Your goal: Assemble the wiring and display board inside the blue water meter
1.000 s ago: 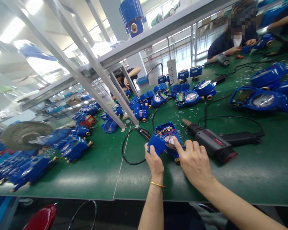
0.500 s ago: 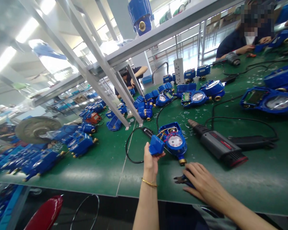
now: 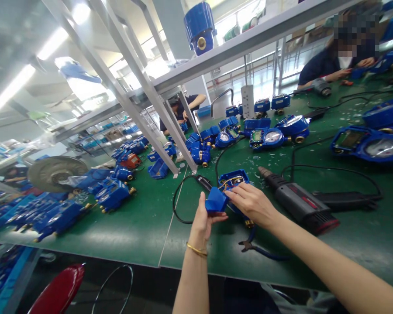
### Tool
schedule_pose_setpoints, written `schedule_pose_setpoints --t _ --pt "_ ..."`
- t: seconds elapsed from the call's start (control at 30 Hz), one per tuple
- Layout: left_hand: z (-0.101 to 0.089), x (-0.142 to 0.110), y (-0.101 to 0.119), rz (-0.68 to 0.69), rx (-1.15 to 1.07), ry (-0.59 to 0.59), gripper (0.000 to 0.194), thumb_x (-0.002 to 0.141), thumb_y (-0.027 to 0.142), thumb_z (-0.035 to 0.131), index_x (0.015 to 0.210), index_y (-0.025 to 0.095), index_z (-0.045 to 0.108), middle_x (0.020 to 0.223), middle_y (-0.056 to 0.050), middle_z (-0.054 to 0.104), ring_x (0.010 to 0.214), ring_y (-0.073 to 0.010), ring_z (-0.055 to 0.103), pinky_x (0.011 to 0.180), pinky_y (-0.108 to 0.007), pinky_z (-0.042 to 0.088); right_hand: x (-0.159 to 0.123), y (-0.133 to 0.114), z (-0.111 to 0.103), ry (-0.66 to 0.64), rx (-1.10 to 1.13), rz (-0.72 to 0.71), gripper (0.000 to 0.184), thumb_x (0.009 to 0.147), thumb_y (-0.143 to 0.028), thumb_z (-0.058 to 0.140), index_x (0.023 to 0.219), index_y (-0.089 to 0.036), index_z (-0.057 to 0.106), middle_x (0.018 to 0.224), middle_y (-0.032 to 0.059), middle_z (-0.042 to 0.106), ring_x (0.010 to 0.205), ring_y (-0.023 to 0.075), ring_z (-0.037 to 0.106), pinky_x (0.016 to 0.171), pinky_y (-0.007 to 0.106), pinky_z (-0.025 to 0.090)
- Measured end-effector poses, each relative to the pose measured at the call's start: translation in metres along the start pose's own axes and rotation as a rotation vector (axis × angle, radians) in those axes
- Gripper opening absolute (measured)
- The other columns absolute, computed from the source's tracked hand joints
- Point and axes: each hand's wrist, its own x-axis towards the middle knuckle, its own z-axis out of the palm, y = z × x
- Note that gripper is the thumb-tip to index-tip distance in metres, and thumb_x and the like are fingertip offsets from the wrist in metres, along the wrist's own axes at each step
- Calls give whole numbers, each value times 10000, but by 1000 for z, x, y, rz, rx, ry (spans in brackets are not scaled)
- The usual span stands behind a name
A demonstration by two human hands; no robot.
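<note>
in the head view, the only one given, a small blue cover (image 3: 216, 200) is held by the left hand (image 3: 202, 221), with the thumb raised along its left side and the fingers beneath it. the right hand (image 3: 253, 204) has been brought over the blue meter (image 3: 237, 210), where half a second ago it was set at the pliers (image 3: 248, 245); these have been let go and are left on the green table (image 3: 134, 244), near the edge, with their handles spread. from this it is judged that the work is being done with bare fingers for now, not with the tool. the right fingertips are drawn close together beside the cover's right edge, but whether a wire is pinched between them cannot be made out. the meter is laid on the table just beyond the hands, its dial hidden by the right hand and its brass end (image 3: 249, 223) pointed to the near side. on its far side the box is left uncovered, and loose wires (image 3: 228, 183) are seen inside. to the right, a heat gun (image 3: 301, 203) is laid down untouched; to the left, a black-handled tool (image 3: 203, 182) is placed near the box.
</note>
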Motion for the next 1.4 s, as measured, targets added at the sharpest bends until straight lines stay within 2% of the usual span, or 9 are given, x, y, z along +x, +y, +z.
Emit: schedule_pose_setpoints --t 0.1,0.17,0.23,0.33,0.47,0.67,1.0,1.23,1.4 --pt "-10 5 19 108 290 -170 861 861 804 223 793 110 728 841 -164 716 521 -157 639 488 -244 501 16 18 2 120 151 136 269 948 -362 512 938 -158 688 808 69 656 795 196 571 788 319 449" --pt "-12 15 26 238 400 -165 856 825 834 257 698 126 720 763 -153 710 489 -134 603 467 -214 445 27 30 2 207 246 249 367 952 -454 486 772 -165 624 676 33 599 653 162 526 661 280 419" --pt "-7 29 26 360 405 -83 688 820 758 448 644 140 693 660 -113 678 475 -129 559 472 -219 423 35 40 3 247 360 346 484 918 -572 493 631 -182 506 537 -11 485 516 119 417 535 251 335" --pt "8 45 16 514 351 -58 308 736 455 732 814 157 729 811 -95 719 698 -183 635 626 -261 486 42 49 6 263 521 451 577 810 -710 539 577 -197 415 478 -38 396 457 82 313 470 234 237" --pt "34 53 2 658 311 -104 318 707 268 756 1013 184 735 1024 -81 729 978 -223 628 881 -309 462 43 47 6 268 661 565 602 650 -753 649 588 -181 473 467 -50 378 435 65 273 456 228 206" --pt "54 68 -3 657 207 -93 268 805 399 663 764 139 717 740 -55 715 718 -188 623 739 -298 477 37 38 -2 274 709 679 606 544 -724 735 625 -136 613 514 6 499 448 75 340 454 218 234" --pt "46 70 -16 655 224 -46 415 880 489 574 689 143 699 708 -46 698 723 -176 612 738 -277 452 15 46 5 370 605 640 476 726 -635 674 718 -160 657 664 14 570 592 116 434 540 228 326" --pt "44 74 -24 706 294 43 393 886 480 575 660 161 616 699 9 565 731 -143 507 719 -253 387 7 45 7 404 489 621 492 774 -637 625 837 -154 701 772 43 636 752 190 548 686 283 409" --pt "45 74 -26 723 332 58 381 901 456 552 660 164 598 711 10 543 750 -146 506 725 -256 381 3 45 7 404 446 618 525 795 -662 574 832 -154 701 752 42 626 709 186 533 656 285 406"
